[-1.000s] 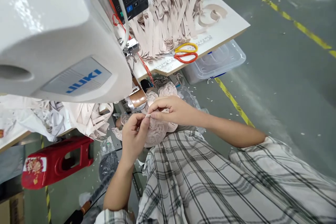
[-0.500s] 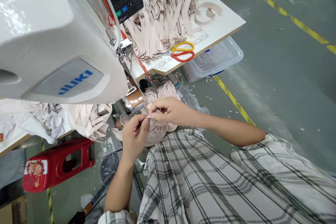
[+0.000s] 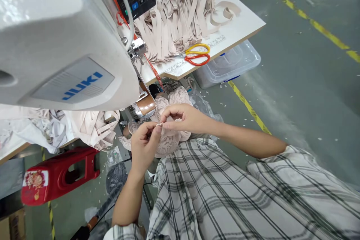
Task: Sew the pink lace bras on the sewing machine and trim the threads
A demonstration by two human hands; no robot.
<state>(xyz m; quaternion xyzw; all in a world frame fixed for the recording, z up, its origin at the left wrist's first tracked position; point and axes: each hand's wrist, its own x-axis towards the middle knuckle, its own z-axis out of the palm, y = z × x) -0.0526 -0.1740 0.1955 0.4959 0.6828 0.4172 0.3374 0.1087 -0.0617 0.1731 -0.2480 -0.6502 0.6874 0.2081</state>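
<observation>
Pale pink lace fabric (image 3: 168, 142) hangs below my hands, close to the front of my checked shirt. My left hand (image 3: 144, 144) is closed, thumb and forefinger pinching a small edge of this lace. Right beside it, the fingertips of my right hand (image 3: 187, 120) pinch the same edge, and the fingers nearly touch those of the left. More lace bunches behind the hands, partly hidden by them. Just beyond is the sewing machine's (image 3: 70, 52) narrow working end, with a brown rounded plate (image 3: 146, 105) near the lace.
Beige straps (image 3: 180, 18) lie piled on the white table (image 3: 239, 26), with scissors (image 3: 197, 54) near its edge. A clear plastic box (image 3: 233, 63) sits beneath. At left, more straps (image 3: 95, 129) hang over a table, above a red plastic stool (image 3: 62, 176).
My hands keep the same pinch on the lace, with barely any movement. The view has shifted slightly, so the machine and stool appear a little displaced.
</observation>
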